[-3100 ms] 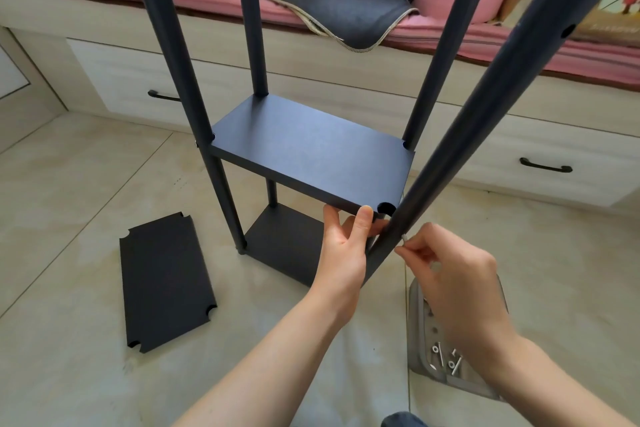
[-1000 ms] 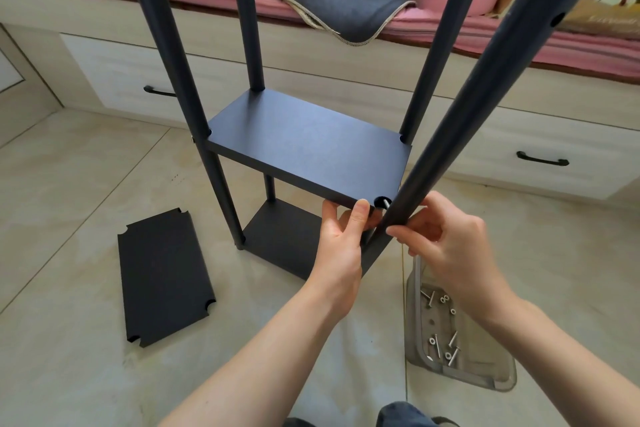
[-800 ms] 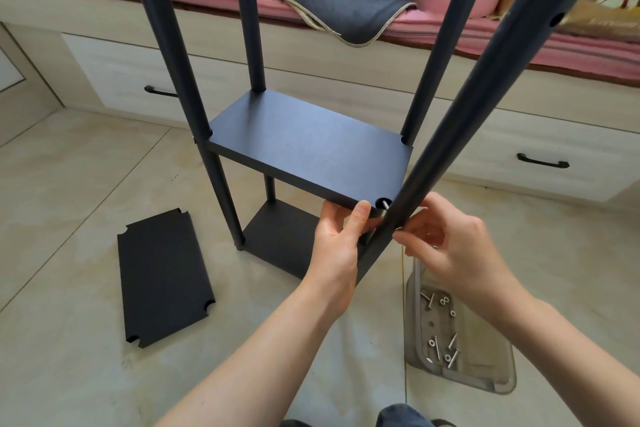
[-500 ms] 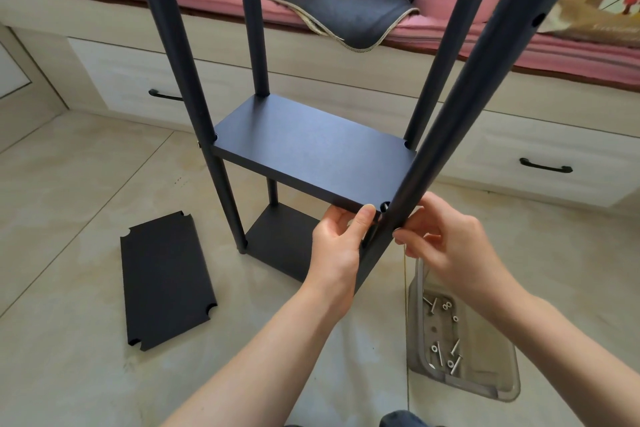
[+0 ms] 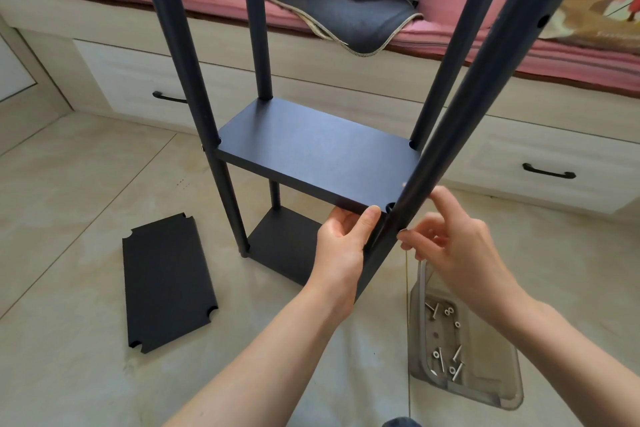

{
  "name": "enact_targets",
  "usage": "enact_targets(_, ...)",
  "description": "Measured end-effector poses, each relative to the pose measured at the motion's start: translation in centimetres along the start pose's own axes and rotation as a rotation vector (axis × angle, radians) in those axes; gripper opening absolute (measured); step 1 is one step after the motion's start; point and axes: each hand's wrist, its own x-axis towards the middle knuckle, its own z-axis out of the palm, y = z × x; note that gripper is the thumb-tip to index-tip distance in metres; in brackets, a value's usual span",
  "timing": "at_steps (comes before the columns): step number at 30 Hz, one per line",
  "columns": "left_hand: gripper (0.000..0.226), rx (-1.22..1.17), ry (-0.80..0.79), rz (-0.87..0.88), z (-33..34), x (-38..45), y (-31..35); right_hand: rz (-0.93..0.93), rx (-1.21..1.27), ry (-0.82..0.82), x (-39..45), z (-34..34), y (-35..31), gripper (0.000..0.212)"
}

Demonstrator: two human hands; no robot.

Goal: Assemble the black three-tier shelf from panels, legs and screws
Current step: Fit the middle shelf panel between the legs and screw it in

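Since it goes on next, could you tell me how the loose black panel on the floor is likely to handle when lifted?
The loose panel lies flat and straight-edged, so probably stiff. It looks thin, likely light. Lying flush on the floor tiles, its edge may be awkward to lift.

Both forearms reach up from the lower frame. The left hand (image 5: 343, 243) is curled, thumb up, at centre; the right hand (image 5: 457, 246) pinches, forefinger raised.

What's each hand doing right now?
Left hand: gripping the middle panel by its near edge.
Right hand: fingers curled at the near leg; contents cannot be told.
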Motion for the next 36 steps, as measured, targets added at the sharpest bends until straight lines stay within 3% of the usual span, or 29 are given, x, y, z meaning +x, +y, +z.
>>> enact_targets(9,0.012,0.061,-0.021,-0.035,0.3,-0.5,0.1,0.067,-0.059,-0.003,1.5,-1.6,0.4,0.07)
enact_targets(12,0.013,0.07,-0.013,-0.039,0.3,-0.9,0.1,0.223,0.271,-0.186,2.2,-2.0,0.6,0.074)
enact_targets(14,0.012,0.077,-0.003,-0.055,0.2,-1.1,0.4,0.228,0.438,-0.294,2.4,-2.1,0.8,0.069)
enact_targets(18,0.016,0.207,0.139,-0.091,0.1,-1.6,0.6,0.214,0.487,-0.272,2.6,-1.8,1.5,0.058)
enact_targets(20,0.03,0.4,0.289,0.06,-0.4,-2.1,0.3,0.221,0.514,-0.263,2.7,-1.7,1.9,0.056)
enact_targets(21,0.036,0.538,0.314,0.226,-0.6,-2.4,0.2,0.219,0.516,-0.266,2.8,-1.7,2.0,0.055)
enact_targets(23,0.042,0.842,0.247,0.57,-1.0,-2.3,0.7,0.216,0.519,-0.274,3.1,-1.8,2.2,0.054)
enact_targets(25,0.053,1.101,0.127,0.741,-1.0,-1.6,1.3,0.218,0.518,-0.286,3.4,-1.9,2.2,0.054)
enact_targets(27,0.064,1.244,0.004,0.749,-1.0,-0.8,1.9,0.224,0.529,-0.314,3.5,-2.1,2.2,0.052)
enact_targets(29,0.061,1.307,-0.063,0.755,-0.9,-0.3,2.5,0.216,0.527,-0.337,3.5,-2.3,2.0,0.05)
enact_targets(36,0.044,1.251,-0.139,0.752,-0.8,0.8,3.3,0.246,0.526,-0.39,3.0,-2.7,2.0,0.039)
